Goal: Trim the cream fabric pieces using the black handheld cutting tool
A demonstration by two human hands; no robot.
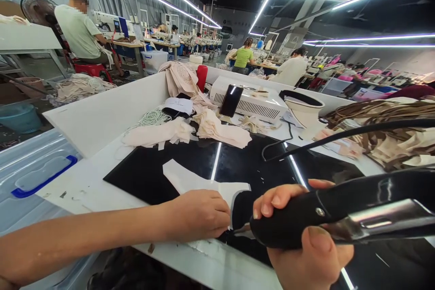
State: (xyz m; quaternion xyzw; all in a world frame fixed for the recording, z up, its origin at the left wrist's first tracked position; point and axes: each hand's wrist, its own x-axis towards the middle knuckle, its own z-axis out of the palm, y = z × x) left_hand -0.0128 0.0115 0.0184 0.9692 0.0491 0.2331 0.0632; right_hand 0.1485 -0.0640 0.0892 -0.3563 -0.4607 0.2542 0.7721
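Room: a long sewing workshop under strip lights, with other people seated at machines far beyond the fingers.
Table [102, 118]: white, with a raised white wall at its far-left edge; both hands work at its near edge.
Mat [244, 163]: glossy black sheet on the table, under both hands and reaching away from the fingertips.
Fabric pile [210, 122]: pale pink pieces heaped well beyond the fingers, at the mat's far edge.
Box [251, 99]: white vented unit behind the pile, a dark phone leaning on it.
Tool [340, 213]: black handled device with a shiny metal part, its cable arching away above the right fingers.
Right hand [306, 240]: fingers curled tight round the tool's front end, thumb underneath.
Left hand [200, 213]: lies palm down, fingers bent and closed, pressing the cloth piece flat.
Cloth piece [190, 180]: white cut shape on the mat, its near end under the left fingers, just beside the tool's tip.
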